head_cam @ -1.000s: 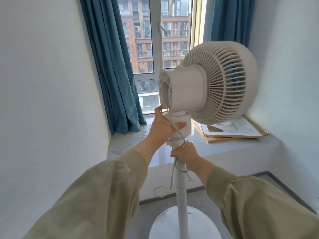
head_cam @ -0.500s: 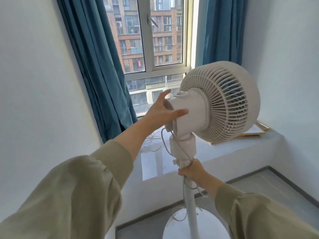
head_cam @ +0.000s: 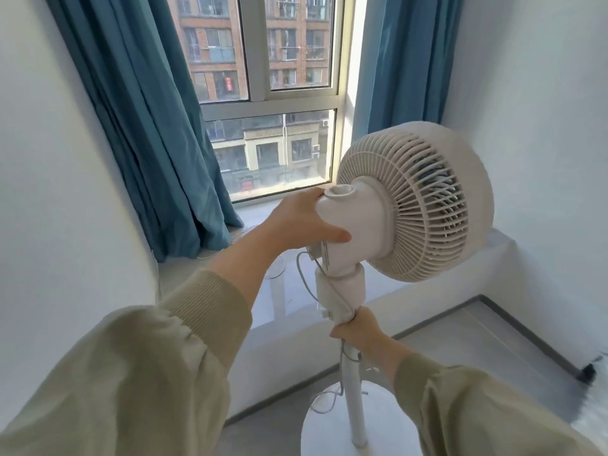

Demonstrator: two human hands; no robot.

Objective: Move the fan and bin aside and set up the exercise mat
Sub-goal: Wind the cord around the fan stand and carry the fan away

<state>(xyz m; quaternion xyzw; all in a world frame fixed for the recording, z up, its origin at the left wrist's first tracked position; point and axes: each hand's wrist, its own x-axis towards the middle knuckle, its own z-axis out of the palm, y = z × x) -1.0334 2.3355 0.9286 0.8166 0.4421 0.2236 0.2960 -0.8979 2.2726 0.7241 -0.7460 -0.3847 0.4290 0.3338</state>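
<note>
Left hand [head_cam: 309,222] clasps the motor housing [head_cam: 357,222] of the fan [head_cam: 418,199], right hand [head_cam: 357,330] grips its pole [head_cam: 354,403] w/ the cable [head_cam: 300,271]. Fan is near the window ledge [head_cam: 289,301]. Advice: lift straight, keep base [head_cam: 329,432] level, cable not under it.

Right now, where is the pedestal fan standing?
In the head view the pedestal fan stands right of centre, in front of the window ledge near the right wall; the left hand holds its motor housing, the right hand grips its pole.
</note>
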